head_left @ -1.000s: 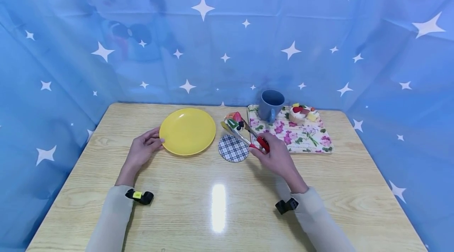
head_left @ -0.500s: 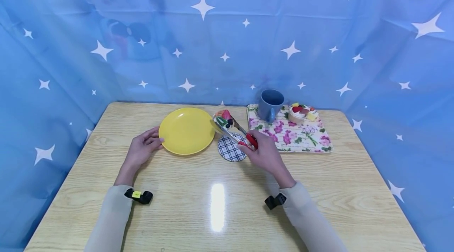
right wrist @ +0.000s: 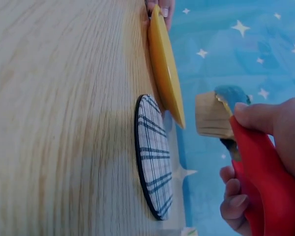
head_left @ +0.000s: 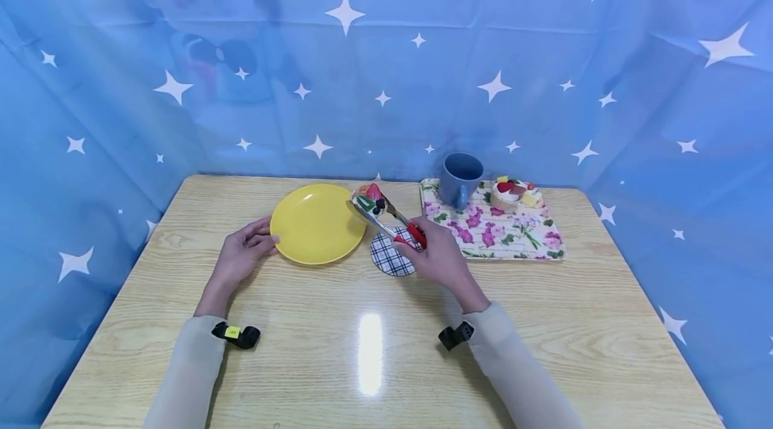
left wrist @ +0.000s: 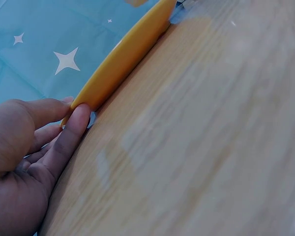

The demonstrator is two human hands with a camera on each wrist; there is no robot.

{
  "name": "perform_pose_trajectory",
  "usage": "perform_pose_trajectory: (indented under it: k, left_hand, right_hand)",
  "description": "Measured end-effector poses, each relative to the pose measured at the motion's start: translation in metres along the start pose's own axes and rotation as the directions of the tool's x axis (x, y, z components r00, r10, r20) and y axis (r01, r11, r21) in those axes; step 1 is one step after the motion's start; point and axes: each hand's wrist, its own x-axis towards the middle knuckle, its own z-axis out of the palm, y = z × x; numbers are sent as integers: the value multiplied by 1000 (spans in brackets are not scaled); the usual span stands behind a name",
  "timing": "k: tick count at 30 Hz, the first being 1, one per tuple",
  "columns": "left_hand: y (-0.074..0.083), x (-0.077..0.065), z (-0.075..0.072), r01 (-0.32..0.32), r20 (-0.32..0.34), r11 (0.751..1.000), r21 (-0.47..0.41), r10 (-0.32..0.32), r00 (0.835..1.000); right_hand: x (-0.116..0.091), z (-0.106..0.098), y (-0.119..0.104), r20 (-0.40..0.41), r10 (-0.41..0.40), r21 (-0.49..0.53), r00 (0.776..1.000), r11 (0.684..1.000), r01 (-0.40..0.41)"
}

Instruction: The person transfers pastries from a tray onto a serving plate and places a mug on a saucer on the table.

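Note:
My right hand (head_left: 436, 251) grips the red handles of metal tongs (head_left: 416, 233). Between the tong tips is a fruit-topped tart (head_left: 368, 201), raised above the table beside the plate's right rim. In the right wrist view the tart's tan side (right wrist: 212, 115) shows past the red tong handles (right wrist: 268, 184). My left hand (head_left: 239, 254) pinches the left rim of a yellow plate (head_left: 317, 224). The left wrist view shows thumb and fingers on the plate's edge (left wrist: 115, 64). Under the tongs lies a round checked coaster (head_left: 392, 256), partly covered by my right hand.
A floral tray (head_left: 513, 234) lies at the back right of the wooden table (head_left: 290, 362). On it stand a blue mug (head_left: 461, 180) and another fruit-topped tart (head_left: 514, 194). A blue star-patterned curtain (head_left: 386, 66) hangs behind the table's far edge.
My right hand has moved left with the tongs and tart, from above the coaster to the plate's right rim. The left hand and plate stay in place.

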Motion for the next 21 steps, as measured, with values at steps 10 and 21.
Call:
perform_pose_trajectory:
  k: [10,21]
  left_hand:
    - [-1,1,0,-12,6,1000,-6,12,1000]
    - [1,1,-1,12,2,1000,17,-12,1000]
  right_hand:
    - [10,8,-4,-7,-27,28,1000,999,27]
    - [22,19,-11,22,4,-3,1000,1000,-4]
